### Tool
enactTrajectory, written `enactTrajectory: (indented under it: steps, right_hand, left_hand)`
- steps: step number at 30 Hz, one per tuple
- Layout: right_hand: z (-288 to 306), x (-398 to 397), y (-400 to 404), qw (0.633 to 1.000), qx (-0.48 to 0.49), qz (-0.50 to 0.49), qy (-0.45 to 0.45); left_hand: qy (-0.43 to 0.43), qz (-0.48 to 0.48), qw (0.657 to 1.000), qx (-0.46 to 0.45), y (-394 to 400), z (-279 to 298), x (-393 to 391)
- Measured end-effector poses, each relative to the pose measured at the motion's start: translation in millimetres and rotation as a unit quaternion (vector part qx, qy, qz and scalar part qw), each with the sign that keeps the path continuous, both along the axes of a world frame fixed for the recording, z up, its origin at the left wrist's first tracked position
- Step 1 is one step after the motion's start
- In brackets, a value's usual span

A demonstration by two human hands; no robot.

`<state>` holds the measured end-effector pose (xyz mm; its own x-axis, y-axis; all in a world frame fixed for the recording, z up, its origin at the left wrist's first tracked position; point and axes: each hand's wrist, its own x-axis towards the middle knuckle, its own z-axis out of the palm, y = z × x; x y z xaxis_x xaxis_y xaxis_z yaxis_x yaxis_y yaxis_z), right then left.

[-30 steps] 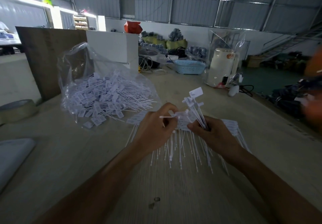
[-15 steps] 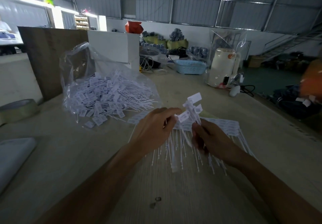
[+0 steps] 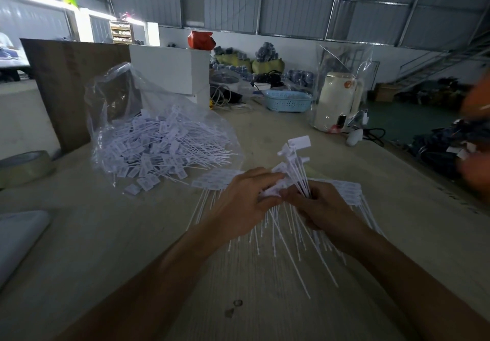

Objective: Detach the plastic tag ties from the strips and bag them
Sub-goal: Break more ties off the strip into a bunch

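A strip of white plastic tag ties (image 3: 347,192) lies on the wooden table in front of me, its thin tails fanning toward me. My left hand (image 3: 238,202) pinches a tag at the strip's middle. My right hand (image 3: 320,208) grips a bunch of detached ties (image 3: 295,165) that stand up between its fingers, tags uppermost. A clear plastic bag (image 3: 159,139) full of loose ties lies open at the left, behind my left hand.
A tape roll (image 3: 25,165) sits at the left edge, with a pale flat object (image 3: 18,237) nearer me. Behind stand a white box (image 3: 172,70), a blue basket (image 3: 287,100) and a white kettle in a bag (image 3: 335,99). Another person's orange sleeve (image 3: 477,96) shows at right.
My two hands have drawn close together at the strip's middle. The bunch in my right hand stays upright, and the left fingers have closed onto a tag beside it.
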<state>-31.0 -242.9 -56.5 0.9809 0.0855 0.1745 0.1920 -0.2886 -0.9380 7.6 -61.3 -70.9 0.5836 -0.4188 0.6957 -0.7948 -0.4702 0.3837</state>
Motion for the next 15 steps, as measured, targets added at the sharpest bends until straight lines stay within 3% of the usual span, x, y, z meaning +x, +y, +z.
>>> enactTrajectory:
  steps: [4, 8, 15]
  right_hand:
    - [2.6, 0.0, -1.8, 1.0, 0.005, -0.025, -0.017]
    - [3.2, 2.8, -2.3, 0.997, 0.045, -0.066, -0.002]
    - [-1.2, 4.4, -2.3, 0.986, 0.127, -0.103, 0.012]
  left_hand:
    - [0.022, -0.03, 0.999, -0.01, 3.2, -1.1, 0.6]
    - [0.027, 0.001, 0.999, -0.017, 4.3, -2.4, 2.8]
    - [-0.025, 0.101, 0.99, 0.091, 4.7, -4.2, -3.6]
